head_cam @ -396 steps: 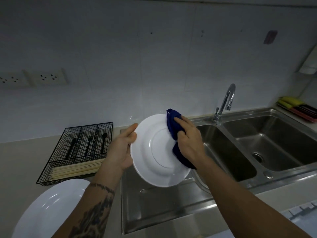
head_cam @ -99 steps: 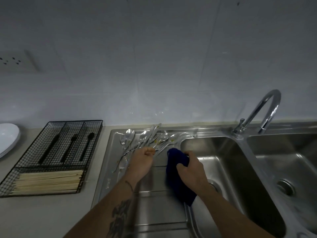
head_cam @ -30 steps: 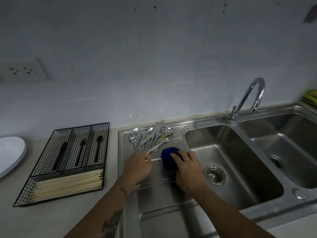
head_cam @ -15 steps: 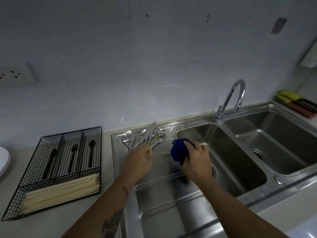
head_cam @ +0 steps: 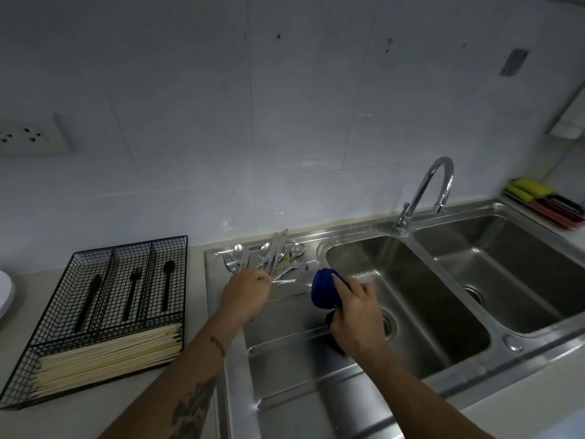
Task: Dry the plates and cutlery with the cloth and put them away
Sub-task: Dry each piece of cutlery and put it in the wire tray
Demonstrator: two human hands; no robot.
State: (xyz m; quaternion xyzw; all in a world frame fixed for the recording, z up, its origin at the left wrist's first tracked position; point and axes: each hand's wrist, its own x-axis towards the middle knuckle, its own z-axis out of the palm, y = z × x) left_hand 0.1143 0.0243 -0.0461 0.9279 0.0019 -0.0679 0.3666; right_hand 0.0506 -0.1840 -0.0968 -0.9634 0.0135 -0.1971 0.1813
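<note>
The person stands at the sink (head_cam: 408, 359), and everything here hangs on one thin piece of cutlery (head_cam: 285, 281). The left hand (head_cam: 245, 291) holds it over the drainboard, fingers curled and pinched on one end. Its long axis runs nearly level, from that hand towards the basin side, so its free end points straight at the blue cloth (head_cam: 323, 289). The right hand (head_cam: 356, 315) has its fingers closed around that bunched cloth, just on the basin side of the free end. A narrow gap seems to separate cloth from metal, though blur keeps me from being sure.

The remaining wet cutlery (head_cam: 269, 255) lies heaped at the back of the drainboard, on the wall side of the left hand, handles fanning up and away. The black wire tray (head_cam: 104, 308) sits on the table beside the sink, on the far side from the basins. It holds three dark utensils upright in its back compartments and pale sticks across its front one. A sliver of white plate (head_cam: 4, 296) shows beyond the tray, at the frame's edge.

I judge the drying stroke is next: the cloth hand is nearer the free end, so it should close over that end and slide along the axis toward the pinch. The left hand is nearer the tray for putting it away
</note>
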